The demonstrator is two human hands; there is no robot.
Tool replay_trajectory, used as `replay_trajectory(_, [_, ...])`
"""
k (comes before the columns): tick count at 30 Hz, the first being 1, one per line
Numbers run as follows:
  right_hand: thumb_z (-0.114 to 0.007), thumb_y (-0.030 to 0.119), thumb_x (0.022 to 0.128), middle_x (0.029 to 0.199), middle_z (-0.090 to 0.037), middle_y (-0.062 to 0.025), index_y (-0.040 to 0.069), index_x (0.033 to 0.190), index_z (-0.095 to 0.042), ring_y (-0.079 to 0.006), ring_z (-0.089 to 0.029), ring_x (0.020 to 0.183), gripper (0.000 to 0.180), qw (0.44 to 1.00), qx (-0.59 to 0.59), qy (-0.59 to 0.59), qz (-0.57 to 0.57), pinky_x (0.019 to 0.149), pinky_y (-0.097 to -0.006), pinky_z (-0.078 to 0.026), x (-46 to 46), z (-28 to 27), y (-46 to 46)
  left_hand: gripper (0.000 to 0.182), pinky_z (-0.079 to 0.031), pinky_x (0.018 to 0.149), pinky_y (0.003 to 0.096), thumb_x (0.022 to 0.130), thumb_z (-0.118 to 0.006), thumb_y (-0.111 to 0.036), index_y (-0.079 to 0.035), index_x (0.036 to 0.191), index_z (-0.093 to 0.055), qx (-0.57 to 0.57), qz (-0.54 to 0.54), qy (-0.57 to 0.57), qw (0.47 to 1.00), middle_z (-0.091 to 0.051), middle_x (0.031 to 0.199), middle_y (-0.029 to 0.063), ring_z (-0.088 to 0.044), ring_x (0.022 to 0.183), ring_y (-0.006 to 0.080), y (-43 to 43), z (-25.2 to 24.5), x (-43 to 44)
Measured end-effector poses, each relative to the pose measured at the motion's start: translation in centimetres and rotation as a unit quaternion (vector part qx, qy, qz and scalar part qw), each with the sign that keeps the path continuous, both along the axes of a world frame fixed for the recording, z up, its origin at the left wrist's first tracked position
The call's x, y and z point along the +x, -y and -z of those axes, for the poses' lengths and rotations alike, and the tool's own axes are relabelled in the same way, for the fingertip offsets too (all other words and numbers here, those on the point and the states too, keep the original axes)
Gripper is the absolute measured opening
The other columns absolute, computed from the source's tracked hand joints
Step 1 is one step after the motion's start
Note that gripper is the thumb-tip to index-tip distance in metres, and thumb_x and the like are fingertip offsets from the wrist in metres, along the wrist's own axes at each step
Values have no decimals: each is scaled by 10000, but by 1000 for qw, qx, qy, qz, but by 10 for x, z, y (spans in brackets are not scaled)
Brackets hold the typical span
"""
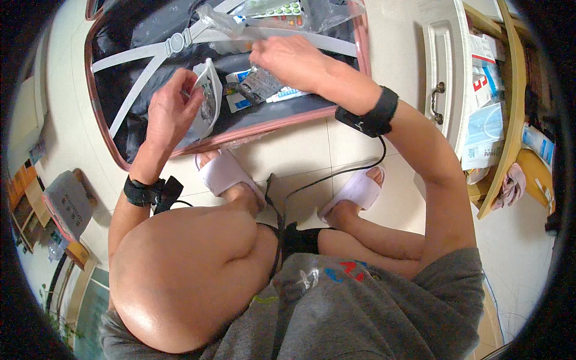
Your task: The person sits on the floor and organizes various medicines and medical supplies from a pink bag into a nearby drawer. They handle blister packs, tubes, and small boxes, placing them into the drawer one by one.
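Before me an open suitcase (216,148) with a pink rim and dark lining lies on the floor. My left hand (173,103) pinches the rim of a white pouch (215,85), whose mouth gapes and shows something dark and clear inside. Over the suitcase, my right hand (288,58) is bent down with its fingertips mostly hidden; whether it grips anything is unclear. Just under it lie a clear plastic packet with grey contents (260,85) and a white-and-blue tube (285,94). Grey straps with a round buckle (177,44) cross the lining.
At the suitcase's far side are blister packs of pills (285,9) and clear plastic bags (220,20). To the right, an open drawer (495,157) holds boxes and a blue face mask (486,121). A small grey-topped stool (69,204) stands left. A black cable (333,170) runs from my right wrist strap.
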State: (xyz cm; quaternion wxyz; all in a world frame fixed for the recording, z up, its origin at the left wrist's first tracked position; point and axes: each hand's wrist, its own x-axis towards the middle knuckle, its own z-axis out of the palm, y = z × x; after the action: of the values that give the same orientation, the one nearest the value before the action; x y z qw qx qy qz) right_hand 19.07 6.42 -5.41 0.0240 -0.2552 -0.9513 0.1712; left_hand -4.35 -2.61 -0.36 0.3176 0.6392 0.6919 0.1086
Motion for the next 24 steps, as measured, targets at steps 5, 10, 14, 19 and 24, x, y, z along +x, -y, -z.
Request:
replay_trajectory(5, [-591,64,747,906,-581,-107,31,890,-609,-295,-579,975,148,998,7,68,-11,726,-386,-544,0,25,25,168,-445,634,255,903,-597,-148,-9,995,-571,8,-29,41,999,-589,761,47,-501,670,93,-4,2,-7])
replay_trajectory(10, [-594,18,723,868,-641,-198,-7,880,-636,-375,-632,845,164,985,-126,109,-49,733,-460,-521,15,17,29,191,-440,618,249,931,-582,-186,-1,976,-572,-10,-61,50,997,-598,802,22,-504,686,79,-3,1,-15])
replay_trajectory(14, [-589,21,748,831,-630,-243,-12,959,-612,-379,-632,772,215,974,-223,-9,27,687,-431,-512,32,2,13,189,-446,556,230,935,-580,-201,-26,1007,-571,-61,-109,140,982,-612,848,9,-546,688,71,-2,-2,-17])
replay_trajectory(19, [-643,52,813,963,-646,-60,-63,1290,-441,-113,-599,858,530,786,-589,-114,148,771,-269,-500,39,-34,-6,204,-468,506,221,924,-598,-205,-49,1049,-555,-95,-151,246,953,-625,890,10,-599,700,87,0,2,-17])
replay_trajectory(24, [-626,-4,800,1102,-623,-60,-4,1217,-516,-140,-610,979,431,597,-744,-228,196,843,-281,-510,38,-39,-3,213,-481,516,225,913,-611,-187,-47,1059,-544,-118,-144,271,944,-629,889,20,-609,701,98,0,1,-10])
